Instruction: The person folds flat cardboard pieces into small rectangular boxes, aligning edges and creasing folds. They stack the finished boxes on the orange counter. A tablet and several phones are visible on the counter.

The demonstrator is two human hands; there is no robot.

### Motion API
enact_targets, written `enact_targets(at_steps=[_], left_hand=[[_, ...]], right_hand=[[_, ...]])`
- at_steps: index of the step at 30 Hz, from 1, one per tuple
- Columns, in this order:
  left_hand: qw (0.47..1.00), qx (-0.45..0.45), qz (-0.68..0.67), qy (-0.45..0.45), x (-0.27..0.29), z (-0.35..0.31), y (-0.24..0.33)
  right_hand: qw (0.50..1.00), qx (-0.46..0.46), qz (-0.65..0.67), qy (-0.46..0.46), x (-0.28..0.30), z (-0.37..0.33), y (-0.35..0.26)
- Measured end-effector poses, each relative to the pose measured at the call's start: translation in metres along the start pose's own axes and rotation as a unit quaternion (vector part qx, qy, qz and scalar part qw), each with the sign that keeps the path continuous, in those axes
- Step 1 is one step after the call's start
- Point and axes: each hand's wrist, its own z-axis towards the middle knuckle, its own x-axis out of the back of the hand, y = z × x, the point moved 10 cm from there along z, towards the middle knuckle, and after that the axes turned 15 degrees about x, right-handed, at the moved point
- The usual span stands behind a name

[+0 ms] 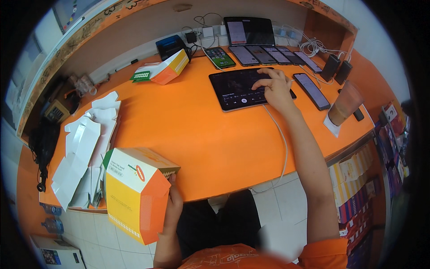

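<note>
My left hand is closed on a folded cardboard food box in yellow, white and orange, held at the table's near edge. Part of that hand is hidden behind the box. Over a black tablet, my right hand has its fingers spread above the lit screen; whether a fingertip touches the glass I cannot tell. A white cable runs from the tablet over the near edge. Left of the held box lies a stack of flat white cardboard blanks.
A second folded box lies at the back of the orange table. Several phones line the back before an open laptop. One phone lies right of the tablet. A plastic cup with brown drink stands near the right edge.
</note>
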Motion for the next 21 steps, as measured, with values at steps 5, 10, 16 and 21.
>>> enact_targets(at_steps=[5,10,16,21], left_hand=[[0.999,0.018,-0.050,-0.012,-0.003,0.003,-0.006],[0.998,0.026,-0.045,-0.021,-0.004,0.003,-0.006],[0.997,0.042,-0.054,-0.025,-0.005,0.003,-0.008],[0.999,0.003,-0.047,-0.010,-0.006,0.004,-0.006]], right_hand=[[1.000,0.017,0.019,-0.005,-0.002,-0.001,-0.006],[0.997,0.052,0.047,-0.018,-0.004,0.000,-0.016],[0.998,0.040,0.035,-0.031,-0.003,-0.002,-0.014],[0.998,0.054,0.028,0.033,0.008,-0.002,-0.011]])
